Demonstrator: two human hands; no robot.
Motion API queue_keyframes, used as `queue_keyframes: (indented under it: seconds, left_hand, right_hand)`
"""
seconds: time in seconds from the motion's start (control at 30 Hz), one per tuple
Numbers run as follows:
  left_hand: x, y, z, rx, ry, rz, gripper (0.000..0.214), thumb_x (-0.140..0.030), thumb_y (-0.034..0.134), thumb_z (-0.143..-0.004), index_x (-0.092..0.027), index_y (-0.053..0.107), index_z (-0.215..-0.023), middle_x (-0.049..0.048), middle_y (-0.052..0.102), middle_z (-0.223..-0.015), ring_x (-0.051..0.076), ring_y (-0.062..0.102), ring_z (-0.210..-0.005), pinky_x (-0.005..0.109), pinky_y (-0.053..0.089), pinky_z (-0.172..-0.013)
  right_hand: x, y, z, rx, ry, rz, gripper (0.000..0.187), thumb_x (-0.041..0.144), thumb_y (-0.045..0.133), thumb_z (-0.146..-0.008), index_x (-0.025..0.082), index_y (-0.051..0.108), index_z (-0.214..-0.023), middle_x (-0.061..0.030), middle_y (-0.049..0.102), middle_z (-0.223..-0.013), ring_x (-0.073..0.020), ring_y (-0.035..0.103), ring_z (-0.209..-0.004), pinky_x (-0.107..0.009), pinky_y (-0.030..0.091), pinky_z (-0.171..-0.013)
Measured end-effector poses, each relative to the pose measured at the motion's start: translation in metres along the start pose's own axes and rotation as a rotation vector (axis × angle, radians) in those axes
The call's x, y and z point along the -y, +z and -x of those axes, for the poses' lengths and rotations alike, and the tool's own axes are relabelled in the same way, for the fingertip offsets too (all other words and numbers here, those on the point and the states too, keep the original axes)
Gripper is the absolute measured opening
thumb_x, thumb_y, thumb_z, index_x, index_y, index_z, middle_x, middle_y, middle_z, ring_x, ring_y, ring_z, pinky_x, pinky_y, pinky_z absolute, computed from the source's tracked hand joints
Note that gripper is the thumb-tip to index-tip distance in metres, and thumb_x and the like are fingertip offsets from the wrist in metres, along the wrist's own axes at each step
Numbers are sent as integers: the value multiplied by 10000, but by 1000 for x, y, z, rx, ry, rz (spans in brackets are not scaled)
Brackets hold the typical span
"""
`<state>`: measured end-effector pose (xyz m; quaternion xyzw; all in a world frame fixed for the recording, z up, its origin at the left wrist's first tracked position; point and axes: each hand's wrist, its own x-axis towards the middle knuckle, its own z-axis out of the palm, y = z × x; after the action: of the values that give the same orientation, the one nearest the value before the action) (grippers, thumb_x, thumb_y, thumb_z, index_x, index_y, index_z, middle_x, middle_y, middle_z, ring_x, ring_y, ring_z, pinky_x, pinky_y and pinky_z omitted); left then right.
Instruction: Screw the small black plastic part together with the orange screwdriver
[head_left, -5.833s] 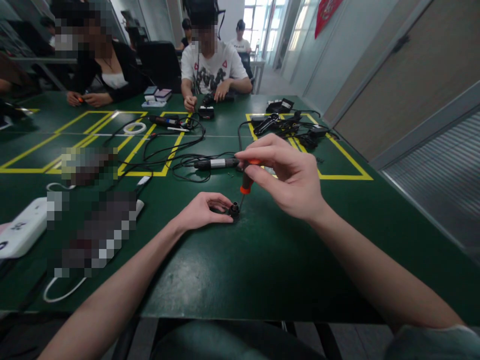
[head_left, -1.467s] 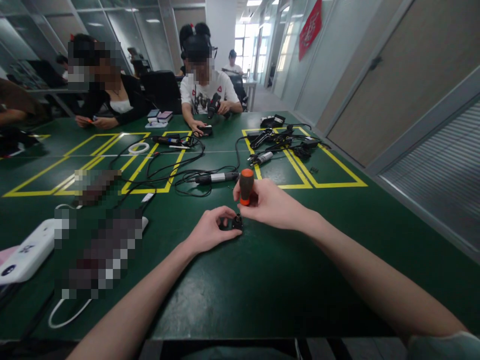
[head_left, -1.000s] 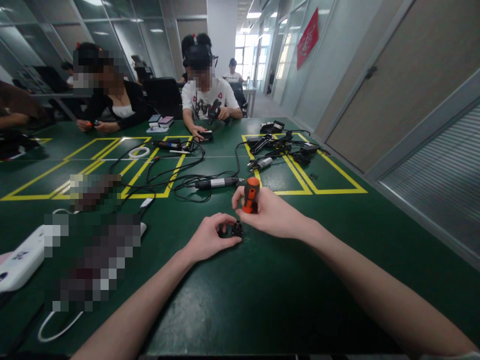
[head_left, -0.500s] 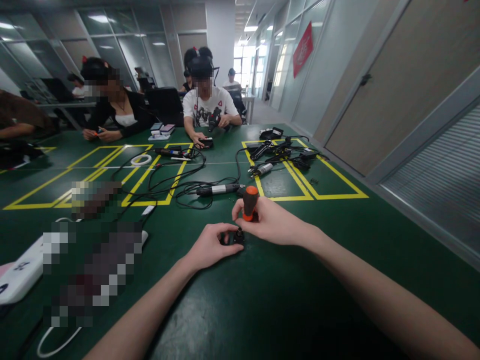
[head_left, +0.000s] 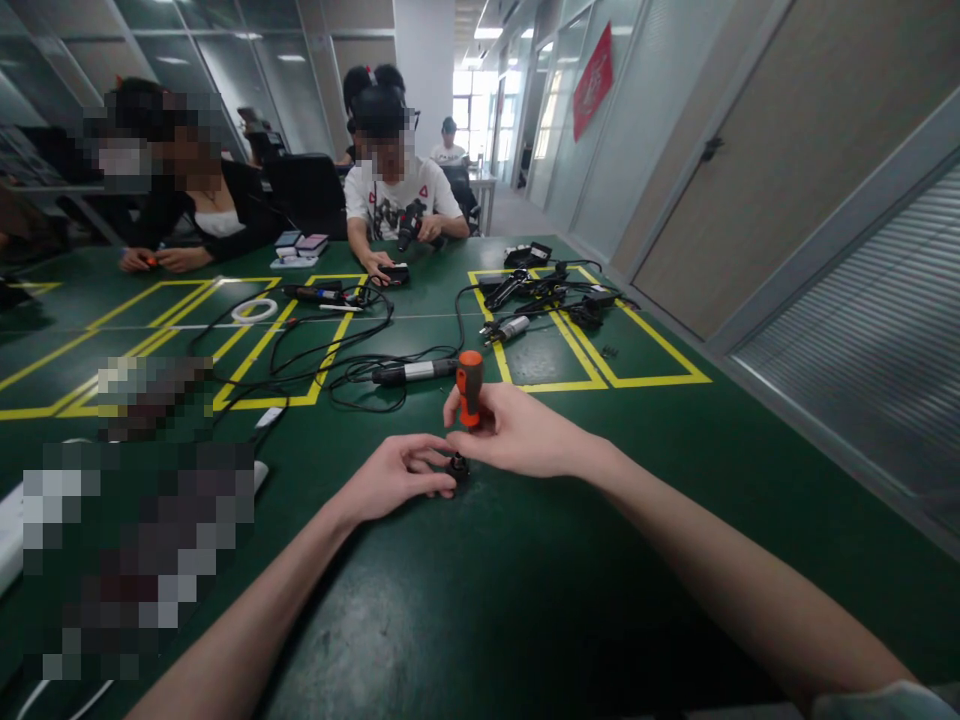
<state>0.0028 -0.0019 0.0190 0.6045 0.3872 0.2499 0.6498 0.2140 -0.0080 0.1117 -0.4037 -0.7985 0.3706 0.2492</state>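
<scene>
My right hand (head_left: 517,430) is closed around an orange and dark grey screwdriver (head_left: 470,378), held nearly upright with its handle up. Its shaft and tip are hidden behind my fingers. Just below, on the green table, is a small black part (head_left: 459,470) with a short raised stub on top. My left hand (head_left: 401,475) pinches this part from the left between thumb and fingers. The fingertips of both hands almost meet above it.
Beyond my hands lie a grey and black pen-like power tool (head_left: 416,373) and tangled black cables (head_left: 352,375). More cables and tools (head_left: 540,290) sit within yellow tape lines. A white ring (head_left: 253,311) is further left. Across the table, a person (head_left: 405,205) holds a drill.
The view has shifted, so the table and both hands appear further left. Both hands keep their holds, and the left fingers reach closer to the right thumb over the black part.
</scene>
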Motion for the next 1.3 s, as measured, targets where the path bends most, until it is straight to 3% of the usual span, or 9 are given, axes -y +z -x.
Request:
queue_keyframes:
  seconds: [0.13,0.23,0.4,0.6,0.77,0.9,1.1,1.17,1.3]
  left_hand:
    - [0,0,4,-3,16,-45,455,-321,837,-774,-98,738,-1158,72,805,-859,174,748,-735,281,566,-704]
    - [-1,-1,9,-9,39,-159,415,-330,782,-833,-95,746,-1172,96,819,-928,199,771,-800,308,585,-759]
    - [-5,-2,12,23,85,-249,337,-325,718,-890,-121,766,-1153,88,823,-962,204,779,-855,307,592,-808]
    - [-8,5,12,-25,142,-331,441,-327,752,-854,-139,747,-1253,78,817,-972,180,760,-784,286,579,-755]
    - [-2,8,6,-107,133,-274,474,-391,878,-730,-135,793,-1120,48,775,-844,138,674,-700,253,535,-686]
    - [6,5,0,-112,91,-180,553,-373,931,-662,-139,785,-1142,39,766,-840,133,675,-717,255,539,-719]
    - [8,1,-5,-20,44,-18,539,-357,965,-622,-140,789,-1083,54,801,-835,176,745,-762,293,573,-780]
    - [7,0,-6,6,24,10,562,-360,973,-616,-143,784,-1099,60,811,-850,190,762,-788,312,585,-810]
    - [6,-2,-7,29,32,22,535,-347,963,-637,-151,786,-1102,66,824,-901,192,770,-836,325,592,-851]
  right_hand:
    - [3,0,0,-57,30,-6,322,402,680,-919,190,554,-712,56,481,-630,-110,419,-583,-270,294,-568]
    - [6,-4,1,-71,-50,31,359,414,644,-965,178,587,-702,39,506,-645,-116,434,-601,-272,308,-581]
    - [9,-11,6,-34,-122,35,174,298,688,-931,145,754,-981,-42,695,-877,-165,598,-750,-280,447,-674]
    - [9,-15,11,-181,-120,-55,580,226,756,-856,214,576,-1407,-8,728,-944,-205,704,-872,-378,566,-867]
    - [8,-22,17,-139,-111,-114,504,193,735,-851,224,527,-1309,-21,762,-954,-226,747,-983,-384,583,-933]
    - [8,-22,19,-128,-163,-90,242,265,732,-885,210,638,-1101,-65,738,-1084,-207,706,-932,-351,583,-855]
    - [12,-18,17,-231,-195,102,210,347,738,-902,190,700,-768,-55,699,-838,-214,648,-802,-333,532,-745]
    - [12,-19,18,-258,-170,91,142,336,754,-887,196,749,-907,-47,720,-860,-218,666,-793,-346,547,-750]
    - [11,-23,22,-291,-156,-11,650,296,798,-853,264,547,-1452,-10,746,-910,-224,720,-797,-359,593,-755]
